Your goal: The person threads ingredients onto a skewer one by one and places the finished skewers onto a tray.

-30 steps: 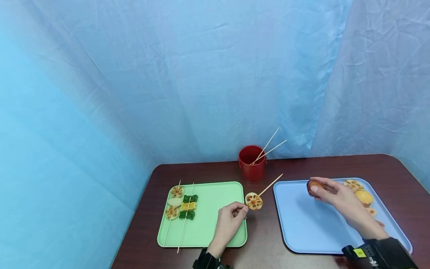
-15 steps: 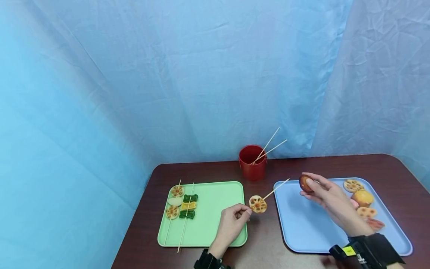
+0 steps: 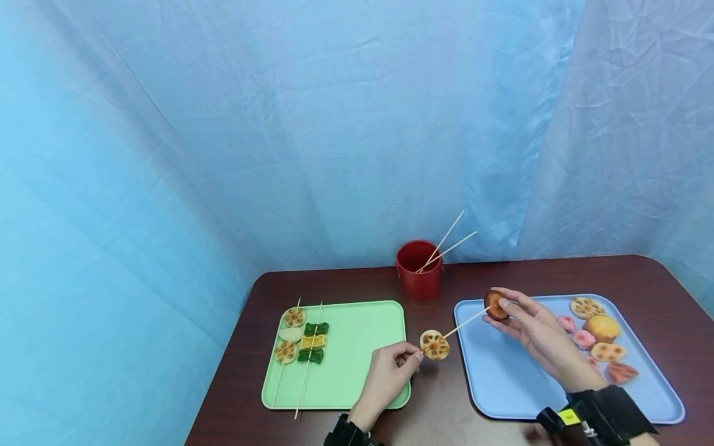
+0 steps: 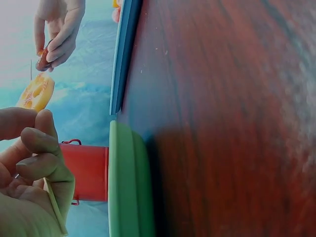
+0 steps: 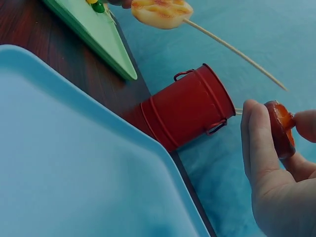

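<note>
My left hand [image 3: 387, 375] pinches a bamboo skewer [image 3: 465, 323] just below the lotus root slice [image 3: 434, 344] threaded on it. The skewer's bare end slants up to the right. My right hand [image 3: 535, 328] holds a brown mushroom [image 3: 495, 305] over the blue tray, between thumb and fingers. In the head view the skewer tip overlaps the mushroom's edge; in the right wrist view the tip shows a little apart from the mushroom [image 5: 280, 129]. The skewer's lower end crosses the left palm in the left wrist view.
A green tray [image 3: 357, 347] carries two loaded skewers, one with lotus slices, one with green and yellow pieces [image 3: 312, 342]. On the blue tray [image 3: 502, 384] lie a lotus slice, a yellow piece [image 3: 602, 328] and pink pieces. Behind stands a red bucket [image 3: 419, 285] with two skewers.
The right hand has moved left with the mushroom towards the skewer. The left hand has shifted slightly right and down, its skewer tilting lower. More pink pieces on the blue tray are uncovered.
</note>
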The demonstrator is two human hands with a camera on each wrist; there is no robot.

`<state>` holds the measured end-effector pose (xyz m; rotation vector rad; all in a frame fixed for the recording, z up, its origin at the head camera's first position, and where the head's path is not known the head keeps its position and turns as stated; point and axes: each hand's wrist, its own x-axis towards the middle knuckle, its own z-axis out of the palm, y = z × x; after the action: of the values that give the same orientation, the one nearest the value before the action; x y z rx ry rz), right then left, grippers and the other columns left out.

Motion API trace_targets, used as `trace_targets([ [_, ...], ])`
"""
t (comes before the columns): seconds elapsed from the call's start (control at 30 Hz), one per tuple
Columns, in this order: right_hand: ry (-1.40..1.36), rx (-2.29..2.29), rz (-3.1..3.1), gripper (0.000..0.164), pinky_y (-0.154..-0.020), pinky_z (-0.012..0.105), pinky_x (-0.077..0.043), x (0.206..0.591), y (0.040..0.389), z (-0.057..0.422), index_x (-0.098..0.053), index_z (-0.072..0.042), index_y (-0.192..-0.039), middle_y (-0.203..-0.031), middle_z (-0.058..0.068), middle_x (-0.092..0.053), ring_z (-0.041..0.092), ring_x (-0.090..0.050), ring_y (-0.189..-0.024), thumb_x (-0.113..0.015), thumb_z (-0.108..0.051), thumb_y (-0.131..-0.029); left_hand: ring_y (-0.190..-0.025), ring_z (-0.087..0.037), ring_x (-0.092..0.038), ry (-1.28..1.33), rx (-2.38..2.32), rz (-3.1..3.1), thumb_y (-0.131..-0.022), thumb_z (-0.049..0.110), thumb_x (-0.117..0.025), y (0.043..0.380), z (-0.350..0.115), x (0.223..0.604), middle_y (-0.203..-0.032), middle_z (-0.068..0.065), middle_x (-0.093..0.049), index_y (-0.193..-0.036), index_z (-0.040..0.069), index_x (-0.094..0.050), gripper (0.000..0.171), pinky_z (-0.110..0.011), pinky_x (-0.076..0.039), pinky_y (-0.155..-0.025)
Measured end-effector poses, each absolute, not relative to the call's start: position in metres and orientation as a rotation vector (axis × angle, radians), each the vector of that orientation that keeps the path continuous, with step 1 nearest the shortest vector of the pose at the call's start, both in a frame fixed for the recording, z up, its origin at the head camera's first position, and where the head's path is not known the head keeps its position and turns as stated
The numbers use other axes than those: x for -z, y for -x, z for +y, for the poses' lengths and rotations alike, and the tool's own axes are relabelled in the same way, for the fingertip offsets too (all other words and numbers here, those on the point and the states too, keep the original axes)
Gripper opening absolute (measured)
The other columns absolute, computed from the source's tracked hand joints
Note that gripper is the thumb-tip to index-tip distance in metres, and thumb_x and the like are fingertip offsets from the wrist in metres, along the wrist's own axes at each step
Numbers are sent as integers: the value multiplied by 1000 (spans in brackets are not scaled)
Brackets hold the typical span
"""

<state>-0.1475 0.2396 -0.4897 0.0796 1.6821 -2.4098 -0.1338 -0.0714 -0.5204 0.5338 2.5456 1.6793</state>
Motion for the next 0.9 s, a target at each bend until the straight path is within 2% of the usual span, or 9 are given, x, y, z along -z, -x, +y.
trace_targets([
  [0.13, -32, 2359, 1755, 53, -98, 35, -53, 490, 146, 237, -40, -9, -156, -139, 9, -46, 15, -70, -112, -55, -29, -109, -57, 3, -52, -540, -1657, 2558, -96, 16, -70, 134, -71, 521, -69, 9, -65, -92, 5, -79, 15, -17, -45, -57],
  [0.27, -16, 2337, 1807, 53, -99, 35, -52, 490, 146, 235, -41, -11, -156, -145, 16, -37, 14, -69, -113, -55, -30, -108, -57, 3, -52, -517, -1637, 2565, -95, 15, -71, 133, -71, 521, -69, 9, -66, -92, 6, -79, 13, -17, -44, -57],
  [0.53, 4, 2258, 1970, 54, -96, 35, -54, 492, 145, 232, -47, -11, -154, -137, 3, -52, 7, -66, -114, -60, -30, -106, -57, 4, -52, -494, -1592, 2574, -95, 15, -70, 134, -71, 522, -69, 14, -64, -93, 6, -80, 14, -17, -45, -59],
  [0.67, 16, 2180, 2065, 57, -95, 37, -55, 492, 145, 230, -44, -9, -156, -139, 9, -52, 7, -67, -113, -59, -32, -106, -56, 4, -52, -481, -1584, 2564, -96, 16, -70, 134, -70, 521, -69, 15, -64, -93, 6, -80, 14, -17, -45, -59],
  [0.9, 7, 2072, 2192, 60, -90, 36, -58, 491, 145, 225, -40, 6, -151, -131, 20, -59, 8, -70, -103, -59, -30, -107, -56, 4, -54, -494, -1612, 2570, -95, 14, -70, 133, -70, 522, -68, 12, -66, -92, 4, -79, 14, -17, -47, -59],
])
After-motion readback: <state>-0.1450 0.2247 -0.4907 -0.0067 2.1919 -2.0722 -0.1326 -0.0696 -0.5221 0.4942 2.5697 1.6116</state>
